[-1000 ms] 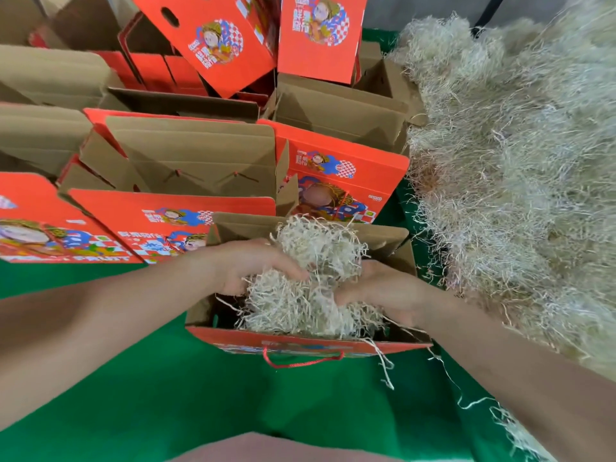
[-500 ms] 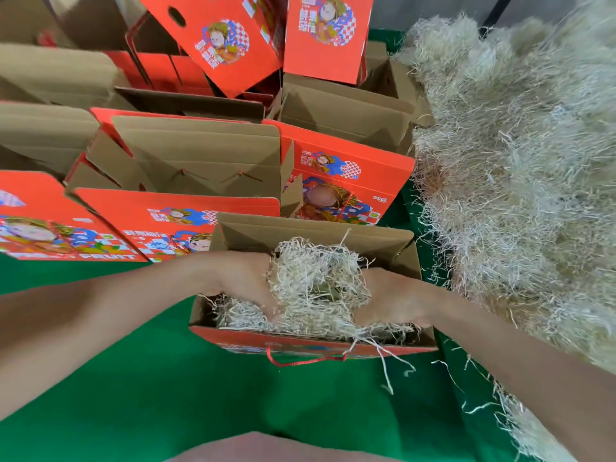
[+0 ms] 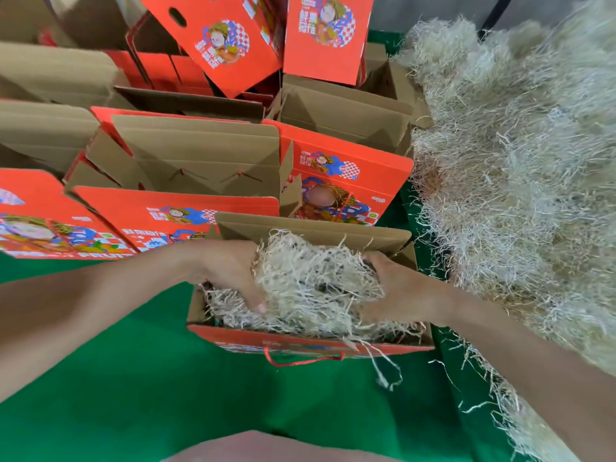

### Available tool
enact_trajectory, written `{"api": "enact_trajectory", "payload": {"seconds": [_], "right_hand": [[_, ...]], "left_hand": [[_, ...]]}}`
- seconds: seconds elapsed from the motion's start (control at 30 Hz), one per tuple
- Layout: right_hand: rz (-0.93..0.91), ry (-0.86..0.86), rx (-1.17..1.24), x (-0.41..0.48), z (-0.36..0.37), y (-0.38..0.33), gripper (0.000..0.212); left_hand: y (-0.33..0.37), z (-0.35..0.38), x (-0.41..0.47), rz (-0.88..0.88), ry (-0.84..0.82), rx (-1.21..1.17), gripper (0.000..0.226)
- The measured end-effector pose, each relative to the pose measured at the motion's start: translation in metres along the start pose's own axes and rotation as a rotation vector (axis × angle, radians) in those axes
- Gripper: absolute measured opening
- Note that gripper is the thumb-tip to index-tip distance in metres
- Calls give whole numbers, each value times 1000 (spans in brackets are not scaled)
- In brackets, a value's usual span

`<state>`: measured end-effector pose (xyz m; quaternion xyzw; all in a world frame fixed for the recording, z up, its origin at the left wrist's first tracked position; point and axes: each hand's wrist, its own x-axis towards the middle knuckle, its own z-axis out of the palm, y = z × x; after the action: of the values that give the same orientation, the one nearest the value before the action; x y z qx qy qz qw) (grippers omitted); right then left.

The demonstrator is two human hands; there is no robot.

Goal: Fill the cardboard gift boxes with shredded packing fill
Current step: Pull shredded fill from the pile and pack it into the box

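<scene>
Hands meet inside the nearest box, which stands open-topped on the green cloth with a red cord handle hanging down its front wall. The left hand grips one side of a wad of shredded fill, fingertips curled down into the strands. The right hand bears against the other side, but its fingers are buried, so I cannot tell whether they curl round the wad or lie flat. The wad sits in the box, mounded above the rim in the middle, and a few strands trail over the front wall onto the cloth.

The step in hand looks like bedding this fill down. To do it well, ease the mound downward and outward toward both ends and the corners, and do not squash it into one hard lump in the centre. The left end seems thinner, so it wants more. Loosen the strands with the fingers while spreading, so the bed stays springy and level. Watch the raised back flap, which could fold inward under a careless push. Tuck the trailing strands back inside before letting go. The big heap lies just beside the box on the right, handy for a top-up if the level sinks low. Empty boxes wait behind
</scene>
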<state>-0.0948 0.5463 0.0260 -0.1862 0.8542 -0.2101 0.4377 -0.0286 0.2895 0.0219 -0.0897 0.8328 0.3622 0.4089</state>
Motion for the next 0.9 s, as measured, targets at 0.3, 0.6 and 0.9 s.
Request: {"api": "enact_trajectory", "payload": {"seconds": [0.3,0.6,0.9], "right_hand": [[107,-63,535,31,25,-28,42],[231,5,498,38,21,-8,45],[157,-142,599,34,25,-27,91]], "left_hand": [[26,18,21,-31,-141,-216,118],[-3,8,23,-115,279,-479,23],[14,19,29,-64,233,-682,74]]}}
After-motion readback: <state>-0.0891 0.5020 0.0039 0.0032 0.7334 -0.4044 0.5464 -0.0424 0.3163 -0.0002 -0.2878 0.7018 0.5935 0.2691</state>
